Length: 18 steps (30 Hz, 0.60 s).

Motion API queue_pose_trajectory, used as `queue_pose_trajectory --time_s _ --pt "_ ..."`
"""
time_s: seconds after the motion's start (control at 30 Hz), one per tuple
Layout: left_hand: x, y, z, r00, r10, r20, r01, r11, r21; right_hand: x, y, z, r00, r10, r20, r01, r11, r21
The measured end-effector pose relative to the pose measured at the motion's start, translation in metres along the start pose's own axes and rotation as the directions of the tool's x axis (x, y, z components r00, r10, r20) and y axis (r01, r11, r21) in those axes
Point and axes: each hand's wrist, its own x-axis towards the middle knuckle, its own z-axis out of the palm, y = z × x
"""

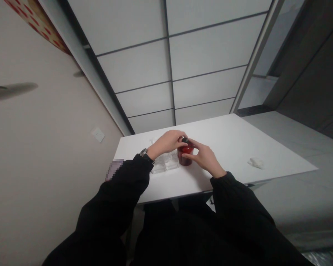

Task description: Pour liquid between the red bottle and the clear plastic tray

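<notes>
A reddish-brown bottle (185,159) with a dark cap (185,140) stands upright on the white table (222,147). The fingers of my left hand (170,141) close round the cap from above and the left. My right hand (207,158) grips the bottle's body from the right, thumb in front and fingers behind. Just left of the bottle are clear, see-through containers (165,164), partly hidden under my left wrist. What they hold, if anything, is too faint to tell.
A crumpled whitish piece (256,163) lies on the table's right part. Left of the table runs a wall with a socket plate (98,135). Pale sliding panels (144,70) rise behind the table's far edge.
</notes>
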Motion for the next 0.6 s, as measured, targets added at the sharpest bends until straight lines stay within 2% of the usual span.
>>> queue_pose_trajectory --time_s 0.07,0.13,0.2,0.3,0.37,0.5,0.6 --pt "0.005 0.002 -0.001 0.993 -0.054 -0.108 0.05 0.998 -0.039 -0.002 -0.002 -0.003 1.0 0.0 -0.005 0.0 0.999 -0.048" --pt "0.011 0.0 -0.005 0.976 -0.052 -0.211 0.028 0.993 -0.116 -0.006 -0.003 -0.008 1.0 -0.008 -0.012 0.007 0.996 -0.087" --pt "0.017 -0.007 -0.009 0.974 -0.055 -0.218 0.017 0.985 -0.174 -0.011 0.0 -0.013 1.0 -0.007 -0.029 0.004 0.994 -0.11" --pt "0.026 -0.027 -0.01 0.982 -0.151 -0.11 0.127 0.973 -0.193 -0.022 0.012 -0.023 0.998 -0.014 -0.065 0.006 0.992 -0.123" --pt "0.032 -0.044 -0.004 0.981 -0.19 -0.031 0.183 0.971 -0.157 -0.027 0.025 -0.032 0.995 -0.019 -0.094 0.005 0.99 -0.138" --pt "0.047 -0.072 0.021 0.983 -0.135 0.124 0.14 0.99 -0.028 -0.028 0.053 -0.055 0.981 0.046 -0.19 -0.084 0.976 -0.201" --pt "0.061 -0.088 0.044 0.974 -0.1 0.205 0.102 0.995 0.001 -0.029 0.061 -0.065 0.96 0.075 -0.268 -0.136 0.967 -0.217"
